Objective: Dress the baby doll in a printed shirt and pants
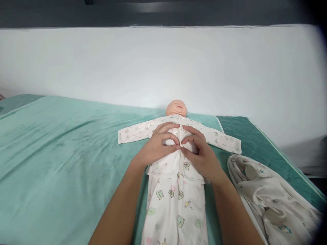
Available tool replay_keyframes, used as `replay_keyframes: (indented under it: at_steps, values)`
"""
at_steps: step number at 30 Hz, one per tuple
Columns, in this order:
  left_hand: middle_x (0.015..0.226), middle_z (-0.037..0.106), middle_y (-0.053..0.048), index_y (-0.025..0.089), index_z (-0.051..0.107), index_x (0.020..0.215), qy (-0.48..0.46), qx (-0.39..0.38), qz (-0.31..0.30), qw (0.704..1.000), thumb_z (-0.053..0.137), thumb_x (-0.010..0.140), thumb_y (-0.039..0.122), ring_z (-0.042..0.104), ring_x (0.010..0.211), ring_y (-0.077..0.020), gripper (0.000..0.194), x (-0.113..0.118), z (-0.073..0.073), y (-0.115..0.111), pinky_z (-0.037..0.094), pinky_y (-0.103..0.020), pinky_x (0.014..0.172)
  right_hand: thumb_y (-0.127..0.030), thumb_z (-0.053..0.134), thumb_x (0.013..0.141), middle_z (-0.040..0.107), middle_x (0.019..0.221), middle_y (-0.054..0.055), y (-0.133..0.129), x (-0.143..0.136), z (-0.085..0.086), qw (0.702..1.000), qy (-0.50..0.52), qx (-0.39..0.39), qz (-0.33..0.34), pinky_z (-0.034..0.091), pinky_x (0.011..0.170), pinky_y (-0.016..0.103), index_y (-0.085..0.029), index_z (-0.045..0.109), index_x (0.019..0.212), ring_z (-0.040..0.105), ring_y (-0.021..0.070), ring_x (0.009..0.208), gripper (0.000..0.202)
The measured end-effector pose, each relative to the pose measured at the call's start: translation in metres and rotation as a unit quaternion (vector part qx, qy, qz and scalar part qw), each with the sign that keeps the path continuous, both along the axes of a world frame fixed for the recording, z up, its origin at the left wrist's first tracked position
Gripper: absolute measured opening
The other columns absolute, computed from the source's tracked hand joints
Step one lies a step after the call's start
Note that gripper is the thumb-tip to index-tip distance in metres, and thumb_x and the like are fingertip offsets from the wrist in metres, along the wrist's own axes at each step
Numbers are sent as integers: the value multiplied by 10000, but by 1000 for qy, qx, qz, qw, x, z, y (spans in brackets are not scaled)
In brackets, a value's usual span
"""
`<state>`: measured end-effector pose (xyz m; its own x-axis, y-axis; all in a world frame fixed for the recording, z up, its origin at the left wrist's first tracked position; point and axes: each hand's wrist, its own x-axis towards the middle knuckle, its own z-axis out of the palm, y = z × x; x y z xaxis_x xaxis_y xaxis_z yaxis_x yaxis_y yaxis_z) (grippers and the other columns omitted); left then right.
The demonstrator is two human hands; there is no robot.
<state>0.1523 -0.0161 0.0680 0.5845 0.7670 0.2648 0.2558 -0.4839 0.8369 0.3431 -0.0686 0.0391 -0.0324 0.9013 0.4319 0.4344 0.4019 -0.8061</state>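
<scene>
A baby doll (176, 108) lies on its back, its head toward the wall. It wears a white baby jacket (165, 165) printed with small animals, the sleeves spread out to both sides. Matching baby pants (166, 211) cover its lower part. My left hand (163, 141) pinches one edge of the jacket's front opening between thumb and forefinger. Opposite it, my right hand (198, 148) pinches the other edge at the same spot, mid-chest. The fingertips of both hands meet there; the small fastening between them is mostly hidden.
A pale green blanket (63, 163) covers the bed, over a darker green quilted mattress (237, 129) at the right. Crumpled white printed cloth (270, 194) lies to the right of my right forearm. Behind the doll rises a white wall (127, 64).
</scene>
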Motion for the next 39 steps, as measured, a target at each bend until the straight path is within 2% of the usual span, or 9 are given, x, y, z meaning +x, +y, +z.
replay_keyframes:
  at_steps: [9, 15, 18, 22, 26, 30, 33, 36, 39]
  values:
    - [1503, 462, 22, 263, 735, 836, -16, -12, 2, 1000, 660, 870, 308, 272, 1477, -267, 94, 1, 1, -1, 537, -343, 937, -189, 607, 841, 506, 1445, 4, 1, -1, 0, 999, 48, 1, -12, 332, 1134, 445, -255, 606, 907, 430, 243, 1372, 93]
    - [1452, 533, -16, 233, 715, 813, -107, -71, 5, 992, 681, 848, 282, 395, 1415, -272, 69, -5, 1, 3, 462, -371, 1024, -171, 609, 806, 569, 1394, 40, 1, -2, -2, 982, 178, -30, -45, 422, 1033, 413, -224, 584, 867, 532, 255, 1271, 85]
    - [1373, 600, -40, 202, 664, 784, -230, -115, 51, 965, 663, 843, 244, 503, 1326, -249, 73, -7, -2, 6, 400, -374, 1083, -135, 587, 786, 606, 1344, 53, 4, -4, -3, 960, 272, -2, -73, 437, 1032, 413, -217, 586, 877, 553, 248, 1258, 123]
    - [1287, 646, -39, 202, 605, 836, -340, -173, 165, 910, 636, 846, 293, 638, 1009, -184, 97, -6, -8, 14, 489, -302, 844, -112, 583, 774, 662, 1240, 58, 7, -4, -5, 929, 343, 9, -137, 432, 1059, 440, -212, 598, 913, 586, 241, 1224, 171]
    - [1101, 677, -22, 225, 637, 938, -252, -135, 281, 916, 641, 855, 406, 589, 855, -140, 199, -2, -13, 18, 452, -259, 756, -304, 655, 870, 651, 1263, 53, 7, -4, -6, 946, 298, -23, -124, 430, 1071, 438, -232, 638, 1036, 582, 237, 1220, 181]
    - [1040, 646, -7, 239, 660, 995, -108, -65, 267, 955, 705, 804, 389, 552, 875, -148, 247, 0, -13, 17, 430, -252, 784, -358, 744, 813, 593, 1361, 28, 6, -6, -6, 970, 214, -46, -106, 406, 1092, 422, -250, 639, 989, 541, 238, 1264, 231]
    - [989, 646, 3, 224, 670, 920, -59, -49, 268, 960, 679, 809, 341, 528, 817, -141, 162, -1, -14, 16, 415, -247, 747, -338, 758, 789, 605, 1343, 25, 6, -9, -5, 964, 232, -54, -119, 422, 1058, 408, -230, 627, 873, 549, 241, 1246, 189]
    - [820, 613, 20, 211, 652, 836, -94, -67, 324, 939, 657, 811, 349, 501, 719, -130, 140, -7, -17, 21, 395, -236, 663, -331, 760, 770, 671, 1181, 21, 6, -7, -4, 930, 335, -69, -136, 497, 906, 341, -214, 622, 833, 625, 208, 1071, 191]
    - [802, 578, 21, 212, 624, 883, -194, -86, 428, 879, 658, 796, 354, 505, 682, -124, 170, -20, -23, 31, 401, -232, 617, -351, 773, 732, 618, 811, -37, 9, 6, -9, 877, 430, -91, -194, 493, 651, 253, -215, 602, 835, 590, 126, 713, 242]
